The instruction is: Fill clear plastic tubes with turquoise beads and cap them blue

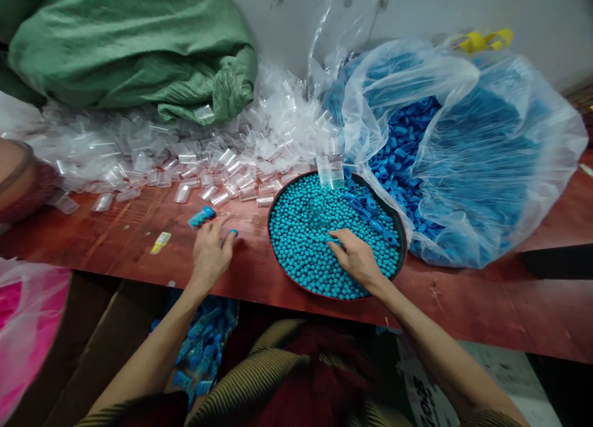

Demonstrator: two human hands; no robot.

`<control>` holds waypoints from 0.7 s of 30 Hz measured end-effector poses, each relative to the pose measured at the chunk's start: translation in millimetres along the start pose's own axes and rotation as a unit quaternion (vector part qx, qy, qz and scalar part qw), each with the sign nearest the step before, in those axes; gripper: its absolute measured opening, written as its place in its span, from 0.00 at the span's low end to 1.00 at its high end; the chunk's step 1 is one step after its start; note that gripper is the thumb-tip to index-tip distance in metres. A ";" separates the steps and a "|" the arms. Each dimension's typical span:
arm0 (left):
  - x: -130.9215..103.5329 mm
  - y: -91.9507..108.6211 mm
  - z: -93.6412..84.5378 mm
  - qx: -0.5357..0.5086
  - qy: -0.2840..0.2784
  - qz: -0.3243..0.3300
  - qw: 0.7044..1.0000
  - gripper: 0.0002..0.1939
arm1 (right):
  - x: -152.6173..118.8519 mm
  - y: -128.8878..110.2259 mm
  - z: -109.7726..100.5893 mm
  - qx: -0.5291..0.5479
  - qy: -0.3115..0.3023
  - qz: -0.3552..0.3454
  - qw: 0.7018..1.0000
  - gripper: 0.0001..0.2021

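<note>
My left hand (212, 249) is over the red table, its fingers apart, with a small blue cap (233, 233) at its thumb tip. Just beyond its fingers lies a clear tube filled with blue beads and capped in blue (201, 216). My right hand (354, 254) hovers over a round tray of blue beads (296, 260), thumb and forefinger slightly parted and nothing visible between them. Clear tubes (330, 171) stand at the tray's far edge, and blue caps (365, 206) lie on the beads at its right side.
Loose clear tubes (185, 189) are heaped along the back beside a green sack (139, 44). A plastic bag of blue caps (477, 161) sits at the right. Below the table's front edge are filled tubes (204, 340) and pink plastic (28, 334) at left.
</note>
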State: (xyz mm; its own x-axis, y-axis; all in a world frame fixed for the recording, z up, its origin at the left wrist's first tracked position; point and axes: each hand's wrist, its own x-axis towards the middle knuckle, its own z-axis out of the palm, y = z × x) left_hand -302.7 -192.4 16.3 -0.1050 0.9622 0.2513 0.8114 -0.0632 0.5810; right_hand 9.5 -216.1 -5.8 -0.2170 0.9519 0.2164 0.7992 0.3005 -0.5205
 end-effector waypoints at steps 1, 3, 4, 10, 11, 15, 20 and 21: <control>0.2 -1.2 -0.3 0.034 0.029 0.012 0.999 0.18 | 1.6 12.2 -7.1 -0.014 0.014 0.019 1.000 0.12; 0.4 8.4 8.7 0.031 0.032 0.048 0.998 0.16 | 6.5 35.8 -23.0 -0.056 0.044 0.065 0.995 0.12; 1.0 18.3 17.4 0.003 0.008 0.069 0.998 0.15 | 9.7 46.5 -30.9 -0.085 0.055 0.096 0.990 0.12; 15.2 91.2 87.9 -0.049 -0.148 0.125 0.980 0.12 | 35.5 78.2 -45.8 -0.256 0.007 0.161 0.953 0.12; 17.6 99.0 97.3 -0.039 -0.162 0.124 0.978 0.12 | 38.8 77.5 -41.6 -0.276 -0.013 0.149 0.950 0.13; 22.0 113.5 120.6 -0.023 -0.215 0.117 0.969 0.15 | 41.4 67.5 -19.7 -0.322 -0.071 0.139 0.934 0.10; 20.7 118.2 129.7 -0.012 -0.238 0.103 0.966 0.16 | 31.0 61.6 -7.2 -0.296 -0.047 0.086 0.950 0.07; 20.1 119.5 130.8 -0.003 -0.239 0.102 0.966 0.16 | 30.0 62.0 -6.8 -0.287 -0.052 0.072 0.954 0.07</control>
State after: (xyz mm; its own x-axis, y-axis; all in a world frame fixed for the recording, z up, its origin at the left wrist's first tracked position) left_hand -132.6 -146.0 -10.5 0.3355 0.9417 -0.0234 0.7832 -0.2651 0.5625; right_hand 56.4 -169.3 -26.0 -0.1115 0.9907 0.0780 0.9938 0.1114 0.0050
